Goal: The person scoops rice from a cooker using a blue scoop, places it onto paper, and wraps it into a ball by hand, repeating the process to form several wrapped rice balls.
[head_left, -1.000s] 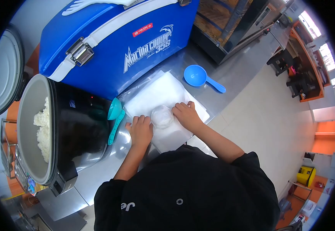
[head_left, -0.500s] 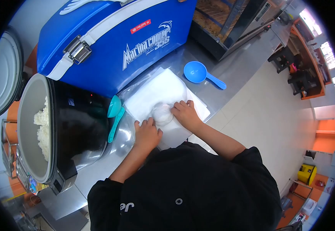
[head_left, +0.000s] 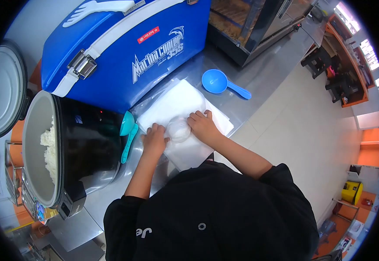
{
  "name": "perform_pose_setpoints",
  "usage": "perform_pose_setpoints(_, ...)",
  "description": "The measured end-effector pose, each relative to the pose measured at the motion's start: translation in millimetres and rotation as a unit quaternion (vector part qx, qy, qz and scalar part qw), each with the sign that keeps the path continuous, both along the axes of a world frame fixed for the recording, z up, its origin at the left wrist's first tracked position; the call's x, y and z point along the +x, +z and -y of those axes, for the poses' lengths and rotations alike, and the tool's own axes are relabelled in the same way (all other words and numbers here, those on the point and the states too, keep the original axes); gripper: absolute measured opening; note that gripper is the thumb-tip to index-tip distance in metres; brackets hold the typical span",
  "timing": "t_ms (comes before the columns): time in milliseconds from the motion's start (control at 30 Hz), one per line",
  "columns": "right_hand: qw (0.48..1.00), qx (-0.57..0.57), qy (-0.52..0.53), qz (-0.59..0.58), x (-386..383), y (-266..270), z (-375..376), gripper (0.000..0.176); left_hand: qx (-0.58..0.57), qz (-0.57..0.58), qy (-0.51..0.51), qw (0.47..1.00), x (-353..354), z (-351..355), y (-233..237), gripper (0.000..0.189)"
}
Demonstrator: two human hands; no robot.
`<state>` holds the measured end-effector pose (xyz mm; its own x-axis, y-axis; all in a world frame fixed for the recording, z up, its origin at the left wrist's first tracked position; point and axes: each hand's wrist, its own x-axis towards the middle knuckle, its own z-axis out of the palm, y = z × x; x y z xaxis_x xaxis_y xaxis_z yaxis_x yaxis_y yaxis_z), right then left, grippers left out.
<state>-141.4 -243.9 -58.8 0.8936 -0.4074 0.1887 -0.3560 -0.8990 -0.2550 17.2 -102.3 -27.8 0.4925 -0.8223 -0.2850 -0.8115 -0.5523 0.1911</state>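
1. We see the left hand [head_left: 154,138] on the stack of white sheets [head_left: 178,101]. Its fingers are bent and held together, and they press against the left side of a small clear round object [head_left: 178,129].
2. The right hand [head_left: 203,126] lies on the other side of that object. Its fingers are close together, slightly curved, and touch the object's right edge and top.
3. The small clear round object sits on the white sheets, cupped between the two hands and near the front edge of the stack. We cannot tell whether it is a cup or something wrapped in film.
4. The white sheets lie on the steel surface [head_left: 263,80], just in front of the blue cooler box [head_left: 119,56]. The cooler's lid is shut and its latch is closed.
5. A teal scoop [head_left: 128,130] rests just left of the left hand, against the black rice cooker [head_left: 85,148].
6. The rice cooker stands open, with white rice [head_left: 48,145] inside. Its grey lid [head_left: 0,91] is swung back to the far left.
7. A blue scoop [head_left: 221,83] lies on the steel surface beyond the right hand. It is apart from the sheets, with its bowl facing up and its handle pointing right.
8. Both sleeves are black, and the forearms are bare.
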Motion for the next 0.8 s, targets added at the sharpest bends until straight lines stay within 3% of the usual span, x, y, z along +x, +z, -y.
perform_pose_setpoints(100, 0.995, 0.093, 0.024, 0.015, -6, 6, 14, 0.012, -0.054, 0.011, -0.075, 0.996, -4, -4, 7, 0.033)
perform_pose_setpoints(133, 0.995, 0.090, 0.023, 0.020, -9, 7, 21, 0.012, -0.053, -0.154, -0.006, 0.987, -3, -5, 12, 0.033)
perform_pose_setpoints(167, 0.984, 0.163, 0.039, 0.055, -12, 9, 27, 0.013, -0.048, -0.315, 0.061, 0.946, -4, -7, 18, 0.033)
perform_pose_setpoints(200, 0.966, 0.235, 0.056, 0.091, -15, 11, 31, 0.014, -0.049, -0.310, 0.057, 0.948, -6, -10, 22, 0.033)
perform_pose_setpoints(267, 0.957, 0.259, 0.053, 0.121, -18, 17, 32, 0.016, -0.276, -0.504, 0.069, 0.816, -12, -19, 29, 0.033)
perform_pose_setpoints(300, 0.911, 0.368, 0.069, 0.171, -16, 21, 30, 0.017, -0.342, -0.561, 0.041, 0.753, -20, -20, 44, 0.038)
perform_pose_setpoints(333, 0.851, 0.470, 0.085, 0.218, -13, 26, 29, 0.019, -0.342, -0.559, 0.033, 0.755, -22, -21, 47, 0.038)
perform_pose_setpoints(400, 0.850, 0.455, 0.101, 0.244, -6, 36, 25, 0.021, -0.435, -0.432, -0.055, 0.788, -23, -20, 53, 0.040)
perform_pose_setpoints(467, 0.771, 0.558, 0.090, 0.293, 2, 35, 26, 0.020, -0.463, -0.167, -0.127, 0.861, -18, -20, 64, 0.048)
perform_pose_setpoints(500, 0.772, 0.528, 0.118, 0.334, 6, 28, 29, 0.019, -0.476, -0.095, -0.136, 0.864, -19, -18, 68, 0.050)
perform_pose_setpoints(533, 0.791, 0.465, 0.158, 0.365, 11, 25, 36, 0.020, -0.487, -0.134, -0.067, 0.861, -23, -14, 64, 0.052)
perform_pose_setpoints(567, 0.778, 0.486, 0.151, 0.369, 9, 32, 36, 0.019, -0.461, -0.221, -0.007, 0.859, -21, -14, 50, 0.056)
perform_pose_setpoints(600, 0.803, 0.452, 0.150, 0.358, 5, 45, 37, 0.018, -0.396, -0.291, 0.038, 0.870, -24, -12, 57, 0.065)
perform_pose_setpoints(667, 0.844, 0.337, 0.174, 0.379, -4, 72, 39, 0.011, -0.350, -0.423, 0.062, 0.834, -41, -6, 75, 0.072)
perform_pose_setpoints(733, 0.877, 0.309, 0.182, 0.319, -15, 88, 39, 0.008, -0.332, -0.590, 0.103, 0.728, -52, -4, 71, 0.075)
perform_pose_setpoints(767, 0.879, 0.309, 0.183, 0.315, -18, 91, 37, 0.008, -0.331, -0.594, 0.089, 0.728, -55, -8, 68, 0.075)
perform_pose_setpoints(800, 0.878, 0.312, 0.187, 0.311, -20, 94, 35, 0.007, -0.323, -0.683, 0.102, 0.647, -57, -13, 64, 0.078)
